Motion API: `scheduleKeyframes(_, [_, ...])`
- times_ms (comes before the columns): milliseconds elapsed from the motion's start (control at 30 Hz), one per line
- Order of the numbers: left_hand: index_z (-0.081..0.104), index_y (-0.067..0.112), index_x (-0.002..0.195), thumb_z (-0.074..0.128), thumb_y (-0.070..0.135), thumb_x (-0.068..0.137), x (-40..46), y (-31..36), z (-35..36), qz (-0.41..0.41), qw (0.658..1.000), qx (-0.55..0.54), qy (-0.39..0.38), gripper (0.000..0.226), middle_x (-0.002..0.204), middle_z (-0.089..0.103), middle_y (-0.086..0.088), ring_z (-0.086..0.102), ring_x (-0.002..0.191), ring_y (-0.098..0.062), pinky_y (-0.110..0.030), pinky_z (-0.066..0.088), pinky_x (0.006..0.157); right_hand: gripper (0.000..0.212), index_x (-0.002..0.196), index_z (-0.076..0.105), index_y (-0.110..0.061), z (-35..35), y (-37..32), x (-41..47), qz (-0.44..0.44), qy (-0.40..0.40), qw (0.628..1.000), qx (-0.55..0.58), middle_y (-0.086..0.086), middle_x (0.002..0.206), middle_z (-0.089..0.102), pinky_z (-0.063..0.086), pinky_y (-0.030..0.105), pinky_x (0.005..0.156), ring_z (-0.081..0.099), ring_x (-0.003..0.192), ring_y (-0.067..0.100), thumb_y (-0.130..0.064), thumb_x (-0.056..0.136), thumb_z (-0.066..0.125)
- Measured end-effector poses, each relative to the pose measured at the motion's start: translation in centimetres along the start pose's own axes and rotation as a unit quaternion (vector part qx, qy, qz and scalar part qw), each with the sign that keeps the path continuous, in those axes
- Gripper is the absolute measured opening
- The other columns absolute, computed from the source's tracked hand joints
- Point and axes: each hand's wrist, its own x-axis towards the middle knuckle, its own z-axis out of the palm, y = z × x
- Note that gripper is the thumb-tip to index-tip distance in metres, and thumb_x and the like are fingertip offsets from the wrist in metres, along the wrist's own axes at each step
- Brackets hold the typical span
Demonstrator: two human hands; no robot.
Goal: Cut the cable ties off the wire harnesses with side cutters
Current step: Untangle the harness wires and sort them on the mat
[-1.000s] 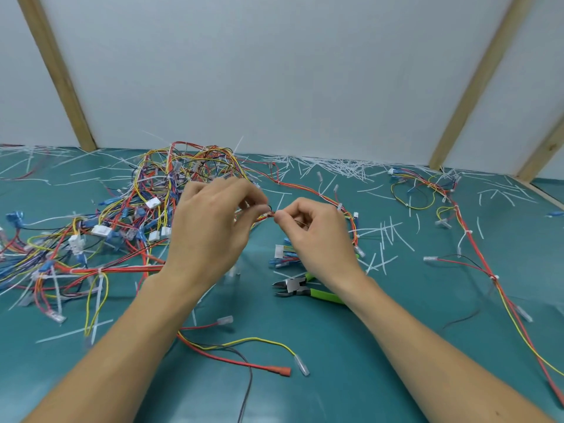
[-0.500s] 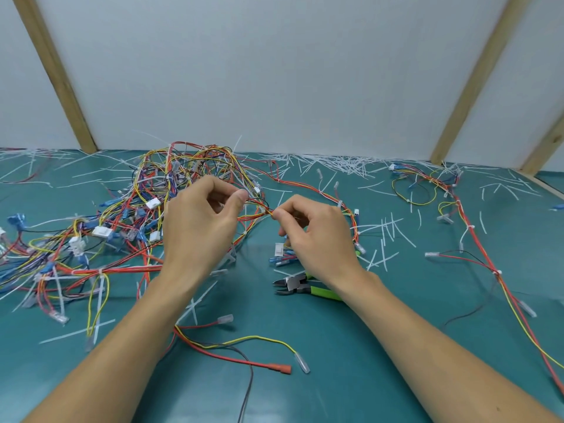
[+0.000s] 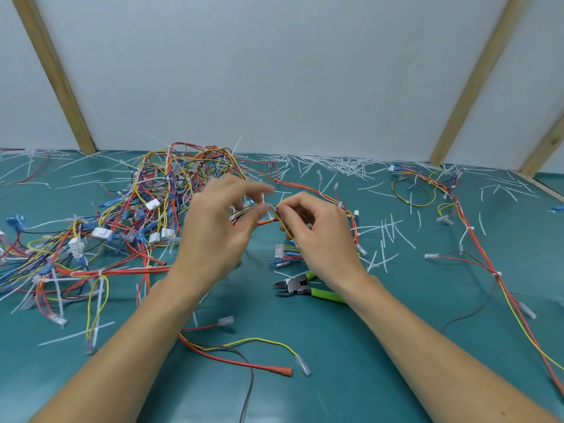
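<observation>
Both hands work a harness [image 3: 305, 190] held just above the teal mat [image 3: 335, 377], in front of the tangled pile [image 3: 128, 227]. The right hand [image 3: 320, 236] pinches the orange and yellow wires between thumb and forefinger; the left hand [image 3: 219, 230] pinches a small white piece, likely a tie [image 3: 270, 209], at the same spot, its other fingers spread and blurred. The cutters [image 3: 300, 286] lie on the mat, jaws parted, under the right wrist and touched by neither hand. This looks like pulling a loosened tie free. Next, probably, one hand must let go and pick up the cutters for another tie.
</observation>
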Motion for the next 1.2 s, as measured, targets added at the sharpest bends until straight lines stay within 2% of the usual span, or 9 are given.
scheduleKeyframes(133, [0.069,0.022,0.108,0.069,0.016,0.091,0.5,-0.8,-1.0,-0.092,0.995,-0.026,0.027,0.017,0.096,0.067,0.008,0.061,0.087,-0.008,-0.008,0.037,0.075,0.017,0.090,0.069,-0.020,-0.3,-0.2,0.1,0.025,0.016,0.995,0.095,-0.003,0.071,0.071,0.057,0.035,0.060,0.060,0.057,0.013,-0.017,0.103,0.058])
scheduleKeyframes(300, [0.068,0.016,0.087,0.064,0.025,0.097,0.4,-1.3,-0.7,-0.163,0.976,-0.126,-0.070,0.014,0.062,0.068,-0.001,0.047,0.045,-0.005,-0.014,0.036,0.047,0.017,0.093,0.064,-0.024,-0.3,-0.2,0.1,0.036,0.015,0.991,0.126,-0.001,0.068,0.067,0.048,0.033,0.048,0.049,0.045,0.015,-0.019,0.105,0.053])
scheduleKeyframes(433, [0.066,0.016,0.090,0.061,0.019,0.099,1.0,-1.4,-1.5,-0.170,0.954,-0.248,0.019,0.011,0.053,0.056,0.003,0.049,0.045,-0.012,-0.018,0.042,0.049,0.011,0.093,0.063,-0.027,-0.5,0.0,0.1,0.023,-0.014,0.994,0.103,-0.003,0.058,0.058,0.040,0.027,0.052,0.046,0.049,0.008,-0.025,0.102,0.058])
scheduleKeyframes(567, [0.067,0.018,0.094,0.059,0.021,0.097,1.3,-1.3,-2.3,-0.166,0.928,-0.329,0.047,0.009,0.066,0.064,0.002,0.051,0.047,-0.014,-0.023,0.041,0.044,0.014,0.086,0.070,-0.027,-0.6,-0.2,0.2,-0.003,-0.032,0.998,0.054,-0.002,0.066,0.062,0.048,0.043,0.062,0.054,0.062,0.017,-0.031,0.096,0.062])
scheduleKeyframes(667, [0.068,0.017,0.094,0.059,0.018,0.091,1.4,-1.6,-2.4,-0.195,0.922,-0.325,0.073,0.009,0.063,0.064,-0.001,0.051,0.043,-0.014,-0.020,0.036,0.040,0.016,0.085,0.068,-0.026,-0.9,-0.4,0.2,-0.017,0.001,0.997,0.078,0.005,0.070,0.064,0.047,0.047,0.061,0.054,0.063,0.027,-0.025,0.098,0.058])
scheduleKeyframes(800, [0.068,0.022,0.087,0.061,0.011,0.095,1.5,-2.5,-3.0,-0.207,0.933,-0.250,0.156,0.015,0.062,0.066,0.003,0.051,0.046,-0.010,-0.019,0.040,0.043,0.016,0.090,0.059,-0.017,-1.3,-0.4,0.1,-0.020,-0.010,0.991,0.129,-0.006,0.067,0.054,0.043,0.044,0.058,0.048,0.064,0.028,-0.019,0.102,0.048])
scheduleKeyframes(967, [0.069,0.017,0.093,0.061,0.014,0.099,1.3,-2.4,-2.3,-0.211,0.949,-0.217,0.085,0.010,0.071,0.072,0.003,0.056,0.045,-0.010,-0.019,0.043,0.042,0.018,0.091,0.058,-0.022,-1.0,-0.6,0.0,-0.017,-0.034,0.986,0.165,-0.004,0.076,0.061,0.050,0.040,0.060,0.055,0.072,0.040,-0.018,0.103,0.045])
scheduleKeyframes(1100, [0.061,0.010,0.108,0.054,0.019,0.103,2.0,-3.6,-4.6,-0.256,0.865,-0.301,0.308,0.013,0.075,0.071,0.004,0.060,0.052,-0.008,-0.020,0.042,0.041,0.019,0.090,0.056,-0.025,-0.9,0.0,-0.2,-0.028,-0.009,0.995,0.099,-0.002,0.075,0.063,0.053,0.041,0.057,0.058,0.055,0.018,-0.021,0.104,0.043])
scheduleKeyframes(1200, [0.058,0.013,0.110,0.045,0.016,0.106,1.9,-4.1,-5.0,-0.290,0.837,-0.319,0.337,0.013,0.081,0.071,0.005,0.067,0.062,-0.007,-0.019,0.048,0.048,0.021,0.092,0.055,-0.029,-0.6,0.0,-0.4,-0.034,0.010,0.999,0.039,-0.009,0.076,0.065,0.057,0.047,0.063,0.066,0.059,0.016,-0.020,0.106,0.042])
